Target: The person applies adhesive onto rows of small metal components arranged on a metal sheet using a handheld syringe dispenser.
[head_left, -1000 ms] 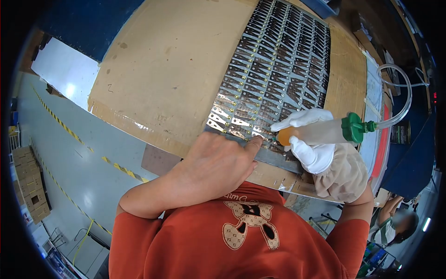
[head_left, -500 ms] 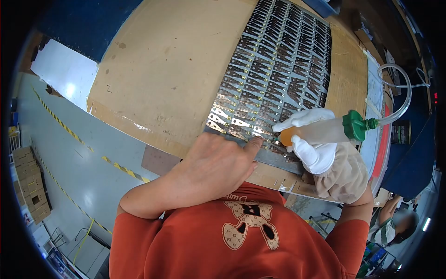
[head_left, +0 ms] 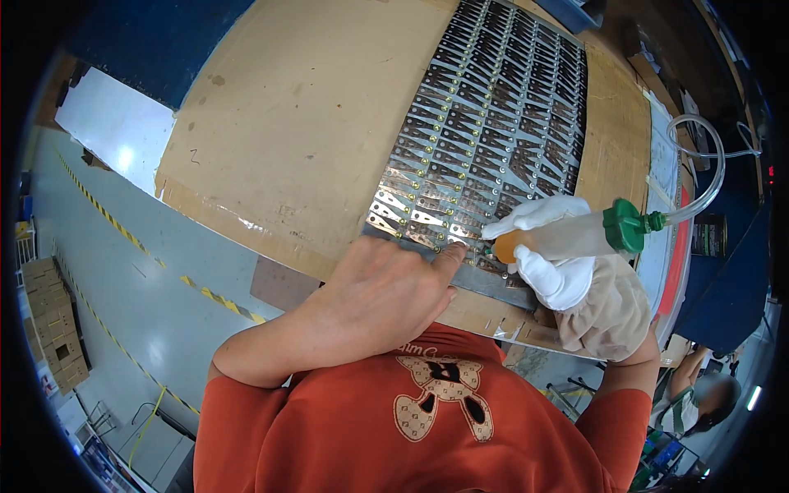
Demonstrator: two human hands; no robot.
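Note:
My right hand, in a white glove, is closed around a dispensing syringe with a clear barrel, orange plunger inside and green cap. The syringe lies tilted, its tip low over the near right rows of small copper-coloured metal pieces. My bare left hand rests at the sheet's near edge. Its index finger is stretched out and touches a metal piece beside the tip; the thumb sits apart below, and the other fingers are mostly hidden. The pieces lie in columns on a grey sheet, many with a small brass-coloured round part.
A brown cardboard-covered board lies under the sheet. From the green cap a clear air hose loops to the right. A blue bin stands at the far edge. Another person is at lower right, beyond the table.
The syringe and my right hand have shifted very slightly, with the green cap a little to the left and lower. My left hand stays in place.

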